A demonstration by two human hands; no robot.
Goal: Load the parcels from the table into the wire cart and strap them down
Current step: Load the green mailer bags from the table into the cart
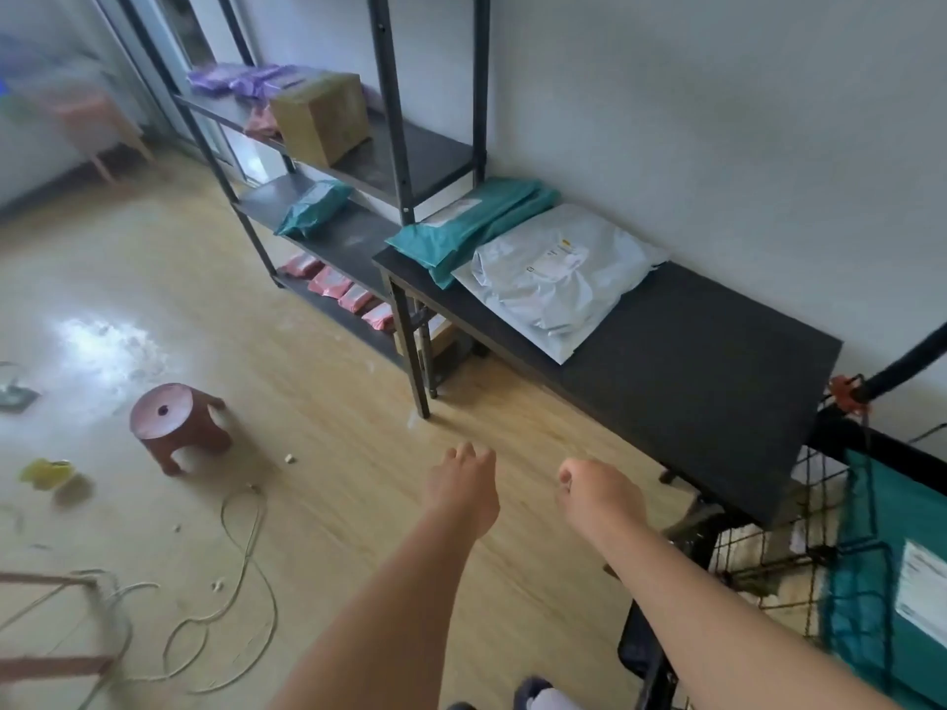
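Both hands reach out over the wooden floor (333, 402), apart from each other and holding nothing. The left hand (464, 484) hangs palm down with its fingers loosely bent and touches no object. The right hand (597, 491) is curled more tightly, close to a fist, and it too is clear of everything, near the front edge of the black table (692, 361) but not on it. Two sorts of parcel lie at the table's far end: a pale grey mailer (553, 284) with a small label, lying flat, and teal mailers (471, 222) just behind it, their near edge tucked under the grey one. The wire cart (758, 556) stands at the table's near end, to the right, and holds a teal parcel (871, 545) with a white label, upright against the mesh; an orange fitting (845, 392) sits at the cart's top corner by its black handle bar (912, 358). Beyond the table a metal shelf rack (389, 161) carries a cardboard box (320, 117) and purple packets (241, 79) on its upper level, a teal bag (312, 207) below, and pink packets (338, 294) on the lowest level. A brown plastic stool (174, 422) and a loose cord (246, 581) are on the floor to the left.
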